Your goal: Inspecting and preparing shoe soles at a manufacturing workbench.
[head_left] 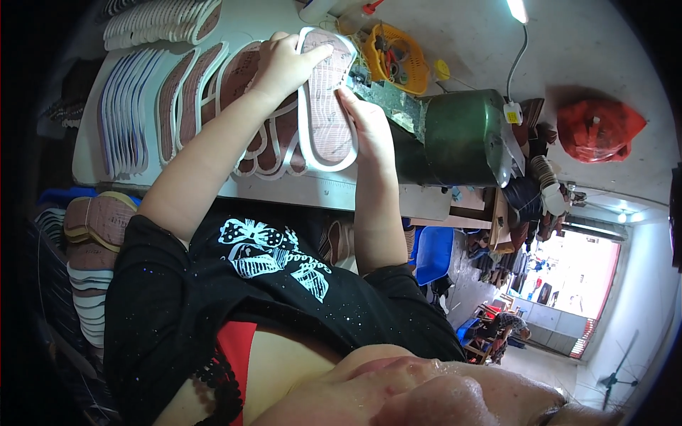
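Note:
Both my hands hold a shoe insole point(330, 106) with a brown, patterned face and a white rim, raised above the table. My left hand point(284, 65) grips its upper left edge, the thumb lying across the brown face. On the opposite edge, my right hand point(366, 117) pinches the insole, its thumb at the rim. The fingers behind the insole are partly hidden. Beneath my left forearm lie several more brown insoles point(238, 82) with white rims, overlapping in a row. A green machine point(465, 131) stands to the right of my right hand.
A row of white-edged insoles point(131, 106) and another stack point(163, 21) occupy the table's left side. A yellow basket point(419, 78) of tools sits behind the machine. More insoles point(89, 298) are piled at my left. A blue bin point(435, 254) and a distant person point(508, 328) are to the right.

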Available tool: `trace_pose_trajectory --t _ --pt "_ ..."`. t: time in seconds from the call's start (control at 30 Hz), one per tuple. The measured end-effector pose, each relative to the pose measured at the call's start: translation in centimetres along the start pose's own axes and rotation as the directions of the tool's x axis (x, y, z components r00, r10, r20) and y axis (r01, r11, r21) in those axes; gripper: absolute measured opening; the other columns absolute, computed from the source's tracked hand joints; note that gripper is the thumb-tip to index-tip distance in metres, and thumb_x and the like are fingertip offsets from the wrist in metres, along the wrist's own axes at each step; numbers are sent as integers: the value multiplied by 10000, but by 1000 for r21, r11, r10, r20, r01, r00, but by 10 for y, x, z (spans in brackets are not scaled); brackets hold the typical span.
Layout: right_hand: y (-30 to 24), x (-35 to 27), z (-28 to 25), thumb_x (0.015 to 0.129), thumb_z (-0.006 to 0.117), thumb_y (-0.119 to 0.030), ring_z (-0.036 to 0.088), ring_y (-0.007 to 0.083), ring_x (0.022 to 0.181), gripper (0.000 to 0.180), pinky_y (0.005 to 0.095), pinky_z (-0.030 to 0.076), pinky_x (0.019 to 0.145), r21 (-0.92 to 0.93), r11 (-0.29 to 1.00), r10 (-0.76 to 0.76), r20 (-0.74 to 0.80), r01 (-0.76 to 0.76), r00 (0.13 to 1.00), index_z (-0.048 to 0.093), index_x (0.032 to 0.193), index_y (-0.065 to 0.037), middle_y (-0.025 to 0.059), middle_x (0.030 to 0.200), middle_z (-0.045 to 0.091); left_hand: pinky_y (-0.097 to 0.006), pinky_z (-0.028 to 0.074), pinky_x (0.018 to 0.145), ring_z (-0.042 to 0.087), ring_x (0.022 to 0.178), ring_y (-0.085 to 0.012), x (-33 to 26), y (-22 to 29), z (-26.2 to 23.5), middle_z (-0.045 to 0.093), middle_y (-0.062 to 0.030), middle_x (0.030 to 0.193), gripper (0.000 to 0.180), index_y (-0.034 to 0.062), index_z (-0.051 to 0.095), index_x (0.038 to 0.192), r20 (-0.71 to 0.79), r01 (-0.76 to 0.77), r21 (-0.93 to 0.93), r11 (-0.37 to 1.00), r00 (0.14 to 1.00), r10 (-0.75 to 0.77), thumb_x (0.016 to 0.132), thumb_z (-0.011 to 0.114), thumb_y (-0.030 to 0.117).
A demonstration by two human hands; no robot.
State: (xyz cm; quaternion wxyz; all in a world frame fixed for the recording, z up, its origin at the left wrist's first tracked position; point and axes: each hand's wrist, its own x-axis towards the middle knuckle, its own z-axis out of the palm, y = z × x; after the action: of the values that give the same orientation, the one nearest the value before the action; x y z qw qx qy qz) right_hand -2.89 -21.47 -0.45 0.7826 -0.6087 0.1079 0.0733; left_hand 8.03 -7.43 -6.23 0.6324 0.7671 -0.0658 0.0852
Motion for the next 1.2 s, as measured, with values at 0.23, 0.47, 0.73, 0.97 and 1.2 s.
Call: trace_pose_trajectory --t 0.23,0.47,0.73,0.97,1.2 --pt "-2 -6 -23 879 597 -150 610 110 744 246 225 477 668 66 998 16 36 -19 999 628 941 87 101 873 661 -440 414 910 501 1051 -356 8 11 14 584 -162 1085 516 90 682 967 -13 6 296 955 1000 -2 686 629 519" --pt "24 -40 7 856 592 -218 639 184 570 283 277 529 517 213 971 97 78 -112 992 582 947 50 137 723 652 -383 445 877 596 963 -319 24 3 23 630 -203 980 452 64 690 949 -77 -51 341 939 994 82 734 635 457" --pt "34 -13 30 871 540 -256 604 164 577 288 254 460 549 318 947 -18 -110 53 994 572 933 24 95 716 631 -445 349 1006 453 1170 -415 57 10 12 533 -241 1225 643 69 591 1185 69 95 524 847 986 -153 798 541 579" --pt "34 2 28 910 516 -267 637 170 584 309 253 500 522 283 957 -36 -124 70 992 585 924 34 116 714 644 -535 -69 1098 482 1180 -222 71 70 -32 619 -38 1090 325 147 684 944 891 -663 169 729 419 175 782 650 426" --pt "22 4 30 941 493 -269 662 191 641 335 263 540 565 240 965 -86 -96 107 992 543 1050 43 142 772 653 -309 452 737 528 607 -116 85 77 -26 553 -15 624 315 42 565 706 953 -464 193 864 299 -53 794 662 328"
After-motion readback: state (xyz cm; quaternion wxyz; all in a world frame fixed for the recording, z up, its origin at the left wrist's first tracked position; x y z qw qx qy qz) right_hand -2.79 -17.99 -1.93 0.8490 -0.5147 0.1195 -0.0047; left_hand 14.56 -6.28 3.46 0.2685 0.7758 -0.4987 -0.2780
